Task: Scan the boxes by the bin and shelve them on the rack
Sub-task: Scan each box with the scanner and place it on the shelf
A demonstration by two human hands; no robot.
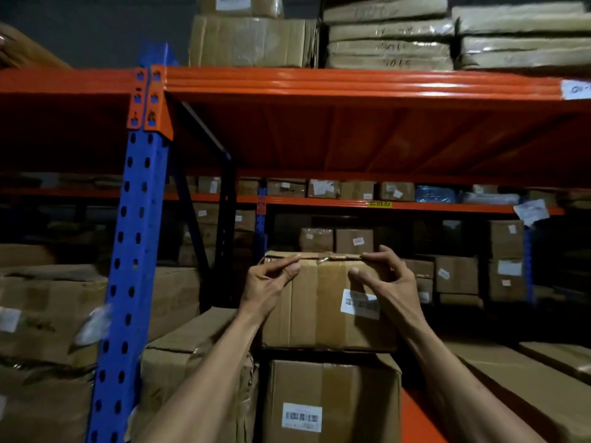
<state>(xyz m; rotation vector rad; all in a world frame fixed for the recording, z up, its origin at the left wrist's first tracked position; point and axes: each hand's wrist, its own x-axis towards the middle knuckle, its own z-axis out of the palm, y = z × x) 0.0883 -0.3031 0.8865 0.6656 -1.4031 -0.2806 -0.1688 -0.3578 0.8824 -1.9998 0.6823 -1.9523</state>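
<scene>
Dim warehouse aisle, we face a rack [140, 219] with blue uprights and orange beams [351, 81], cartons on every level. On the middle level, the top box [326, 308] sits stacked on a lower box [332, 398]; both barcode labels face us, and the top one's tape seam runs vertically down its front. Its long axis looks left-right, roughly level. Left hand [271, 282] grips the upper left front edge, fingers curled over the top. Right hand [383, 276] grips the upper right edge, thumb on the front face. Both are closed on the top box. A larger carton [188, 362] touches the stack's left side. To the right we see bare orange shelf [415, 410], then flat cartons [527, 378]. Plenty of headroom under the upper orange deck.
</scene>
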